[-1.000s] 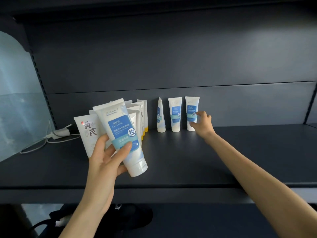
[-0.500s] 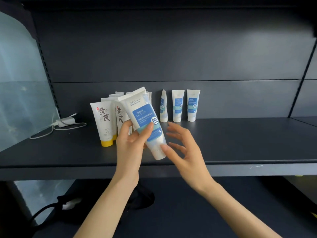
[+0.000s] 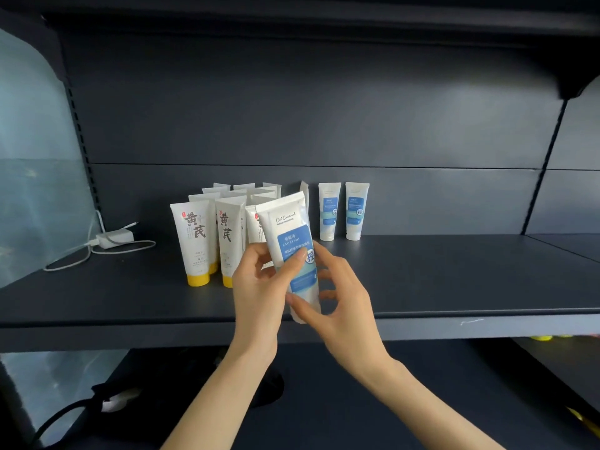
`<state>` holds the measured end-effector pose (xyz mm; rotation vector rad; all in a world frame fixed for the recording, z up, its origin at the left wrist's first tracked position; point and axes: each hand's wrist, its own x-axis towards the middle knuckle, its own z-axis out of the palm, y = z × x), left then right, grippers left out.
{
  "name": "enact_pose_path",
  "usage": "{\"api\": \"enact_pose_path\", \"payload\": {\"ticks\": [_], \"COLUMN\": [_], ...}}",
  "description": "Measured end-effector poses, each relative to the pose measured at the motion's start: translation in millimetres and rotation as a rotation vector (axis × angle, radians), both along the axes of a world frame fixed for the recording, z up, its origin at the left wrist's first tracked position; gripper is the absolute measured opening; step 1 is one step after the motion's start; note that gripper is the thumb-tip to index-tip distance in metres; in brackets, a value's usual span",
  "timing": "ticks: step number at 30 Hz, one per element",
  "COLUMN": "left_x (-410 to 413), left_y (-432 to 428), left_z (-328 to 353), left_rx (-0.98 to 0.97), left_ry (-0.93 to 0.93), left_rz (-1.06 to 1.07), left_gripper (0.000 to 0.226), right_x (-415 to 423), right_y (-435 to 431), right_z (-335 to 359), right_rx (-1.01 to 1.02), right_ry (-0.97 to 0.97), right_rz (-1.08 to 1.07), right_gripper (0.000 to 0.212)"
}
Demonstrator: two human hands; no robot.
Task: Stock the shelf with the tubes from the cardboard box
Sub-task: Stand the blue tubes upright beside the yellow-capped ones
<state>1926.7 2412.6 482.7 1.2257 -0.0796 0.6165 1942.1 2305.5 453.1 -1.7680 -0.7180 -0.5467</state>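
Both my hands hold one white tube with a blue label [image 3: 290, 232], cap end down, just in front of the dark shelf [image 3: 454, 280]. My left hand [image 3: 259, 287] grips its middle with thumb across the label. My right hand [image 3: 337, 300] curls round its lower part and cap. At the back of the shelf stand three matching blue-label tubes [image 3: 357, 211], the leftmost partly hidden behind the held tube. To the left stands a cluster of white tubes with yellow caps [image 3: 194, 241]. No cardboard box is in view.
A white charger with its cable [image 3: 113, 240] lies on the shelf at the left. A clear plastic sheet [image 3: 35, 173] covers the left side. A black bag [image 3: 107, 401] sits below the shelf. Another shelf board hangs overhead.
My right hand came back from the rear blue-label tube and closed round the lower end of the held tube. My left hand carried that tube rightward and more upright.
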Motion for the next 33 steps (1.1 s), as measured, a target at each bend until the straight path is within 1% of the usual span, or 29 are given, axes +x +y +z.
{"api": "enact_pose_path", "payload": {"ticks": [5,8,10,12,14,16,19,20,21,24,28,33], "left_x": [8,14,18,19,18,17,15,15,14,10,6,3], "left_y": [3,4,6,12,20,32,53,60,65,76,82,85], "left_z": [-3,-2,-1,-1,-4,-10,-24,-30,-34,-44,-53,-60], "left_rx": [-0.021,-0.047,-0.015,0.111,0.33,0.613,1.166,1.289,1.363,1.45,1.468,1.466], "left_ry": [-0.015,-0.039,-0.065,-0.083,-0.076,-0.042,-0.036,-0.025,0.009,0.102,0.16,0.204], "left_rz": [0.051,0.077,0.069,0.044,0.071,0.193,0.483,0.54,0.563,0.579,0.593,0.609], "left_gripper": [0.026,0.019,0.019,0.022,0.035,0.052,0.056,0.058,0.06,0.064,0.065,0.065], "right_x": [11,20,28,37,50,72,116,131,145,182,218,250], "right_y": [6,10,11,9,6,2,-4,-5,-5,0,16,36], "right_z": [-2,-1,2,6,14,23,35,37,38,38,26,0], "right_rx": [-0.103,-0.153,-0.147,-0.112,-0.037,0.033,0.077,0.073,0.062,0.019,-0.027,-0.033], "right_ry": [-0.039,-0.067,-0.069,-0.043,0.005,0.057,0.134,0.158,0.182,0.245,0.327,0.389], "right_rz": [-0.06,-0.094,-0.066,-0.011,0.048,0.061,-0.013,-0.034,-0.055,-0.098,-0.104,-0.186], "right_gripper": [0.068,0.074,0.073,0.066,0.06,0.057,0.052,0.052,0.054,0.06,0.061,0.059]}}
